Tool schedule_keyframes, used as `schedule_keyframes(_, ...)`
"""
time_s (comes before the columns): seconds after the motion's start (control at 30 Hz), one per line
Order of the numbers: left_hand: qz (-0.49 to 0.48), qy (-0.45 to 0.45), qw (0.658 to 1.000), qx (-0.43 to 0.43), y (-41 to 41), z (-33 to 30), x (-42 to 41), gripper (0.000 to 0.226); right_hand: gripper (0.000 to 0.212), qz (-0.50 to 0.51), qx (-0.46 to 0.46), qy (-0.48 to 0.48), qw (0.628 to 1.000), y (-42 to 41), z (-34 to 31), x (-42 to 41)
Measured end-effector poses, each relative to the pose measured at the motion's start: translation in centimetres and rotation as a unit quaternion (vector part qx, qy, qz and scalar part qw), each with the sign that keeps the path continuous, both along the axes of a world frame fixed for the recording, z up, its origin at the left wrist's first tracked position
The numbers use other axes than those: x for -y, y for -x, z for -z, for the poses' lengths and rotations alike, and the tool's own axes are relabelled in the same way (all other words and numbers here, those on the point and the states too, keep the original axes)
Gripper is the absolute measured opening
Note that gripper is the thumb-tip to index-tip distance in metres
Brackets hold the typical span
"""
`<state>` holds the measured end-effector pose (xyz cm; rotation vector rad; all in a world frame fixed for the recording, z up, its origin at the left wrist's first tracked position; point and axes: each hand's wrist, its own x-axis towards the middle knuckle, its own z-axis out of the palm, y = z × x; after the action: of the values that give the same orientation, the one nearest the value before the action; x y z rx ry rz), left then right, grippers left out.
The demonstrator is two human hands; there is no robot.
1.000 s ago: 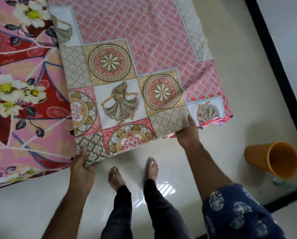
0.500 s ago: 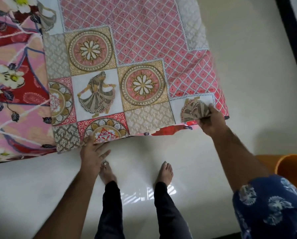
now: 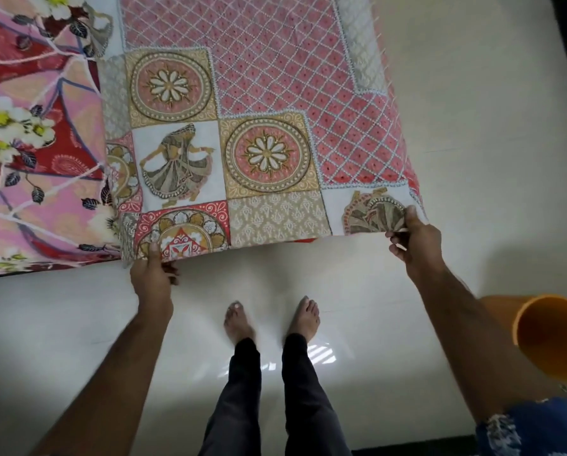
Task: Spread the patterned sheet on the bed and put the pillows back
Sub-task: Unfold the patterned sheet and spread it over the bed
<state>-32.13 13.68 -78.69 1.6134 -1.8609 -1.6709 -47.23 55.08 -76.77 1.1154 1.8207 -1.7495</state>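
The sheet (image 3: 262,103) is held up by its near edge, above the floor (image 3: 473,159), its far part overlapping the bed (image 3: 38,153) at the left. Since half a second ago, the left hand (image 3: 152,274) has been changed from lying flat with spread fingers on the edge to pinching it, thumb on top and fingers curled beneath. The right hand (image 3: 415,241) is still clamped on the near right corner, the cloth bunched between thumb and fingers. The edge is now drawn straighter between the two hands, and the strip of red beneath it is no longer seen.

The bed is covered in a pink and red flowered cloth. The floor is pale and glossy, with a dark band along the right side. An orange bin (image 3: 552,337) is seen lying on its side at the right, near the right arm. Two bare feet are planted on the floor below the sheet.
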Motion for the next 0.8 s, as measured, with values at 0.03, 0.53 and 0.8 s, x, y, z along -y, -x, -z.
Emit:
schedule_keyframes(0.03,0.001,0.001,1.0,-0.003,-1.0,0.0,-0.6,0.033,0.036,0.0,0.003,-0.001,1.0,-0.9,0.0,-0.5)
schedule_keyframes(0.53,0.042,-0.123,0.981,0.143,-8.3,1.2,-1.0,0.035,0.034,0.045,0.095,0.035,0.994,-7.6,4.8,-2.4)
schedule_keyframes(0.8,0.265,-0.049,0.921,0.283,-6.9,2.5,-2.7,0.009,0.031,-0.079,0.17,-0.135,0.973,-9.2,9.2,-2.2)
